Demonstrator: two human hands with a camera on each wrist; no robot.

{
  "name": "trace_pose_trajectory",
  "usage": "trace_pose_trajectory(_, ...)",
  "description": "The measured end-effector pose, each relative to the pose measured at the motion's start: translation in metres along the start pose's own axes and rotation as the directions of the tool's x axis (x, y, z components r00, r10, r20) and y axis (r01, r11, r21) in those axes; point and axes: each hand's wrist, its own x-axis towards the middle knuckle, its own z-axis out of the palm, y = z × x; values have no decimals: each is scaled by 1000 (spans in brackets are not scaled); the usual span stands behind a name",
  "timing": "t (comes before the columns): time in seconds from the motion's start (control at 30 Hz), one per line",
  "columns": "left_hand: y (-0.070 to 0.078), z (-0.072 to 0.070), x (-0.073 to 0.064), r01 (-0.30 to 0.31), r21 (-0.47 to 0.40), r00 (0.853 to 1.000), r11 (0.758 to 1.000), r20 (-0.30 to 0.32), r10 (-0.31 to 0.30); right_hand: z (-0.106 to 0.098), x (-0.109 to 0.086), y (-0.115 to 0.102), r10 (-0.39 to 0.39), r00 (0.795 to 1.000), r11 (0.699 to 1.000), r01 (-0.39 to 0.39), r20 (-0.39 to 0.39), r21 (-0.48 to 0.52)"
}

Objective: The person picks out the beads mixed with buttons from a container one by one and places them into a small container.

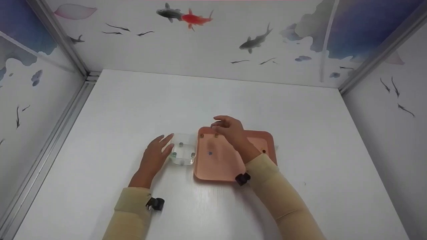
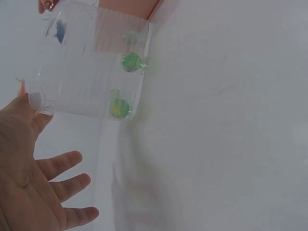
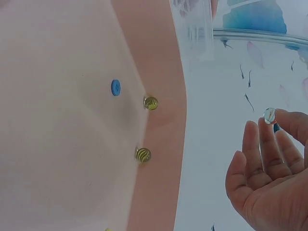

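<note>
My left hand (image 1: 155,154) is at the left side of a clear plastic container (image 1: 182,161), its thumb and a fingertip touching the wall, the other fingers spread loosely. Several glass marbles lie inside the container; two green marbles (image 2: 131,62) show through it in the left wrist view. Over the far edge of a pink tray (image 1: 220,173), my right hand (image 1: 232,128) pinches a clear glass marble (image 3: 269,115) between thumb and fingertip. Two yellow-striped marbles (image 3: 143,155) and a blue button (image 3: 116,87) lie in the tray below it.
A small dark round piece (image 1: 264,151) lies near the tray's right side, beside my right forearm. The container stands just left of the tray. Walls printed with fish (image 1: 196,19) surround the white table (image 1: 160,100) at the back and sides.
</note>
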Motion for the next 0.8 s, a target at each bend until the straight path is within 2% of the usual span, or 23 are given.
trace_pose_trajectory(0.2, 0, 0, 0, -12, -6, 1000, 1000, -4, 12, 5, 0, -1, -17, 1000, 999, 17, 6, 34)
trace_pose_trajectory(0.43, 1, 1, -1, 3, 4, 1000, 1000, -4, -3, 13, 0, -1, 8, 1000, 1000, -8, -4, 8)
trace_pose_trajectory(0.8, 1, 0, 0, 14, 20, 1000, 1000, -1, -14, 24, 0, -2, 23, 998, 999, -24, 55, 30)
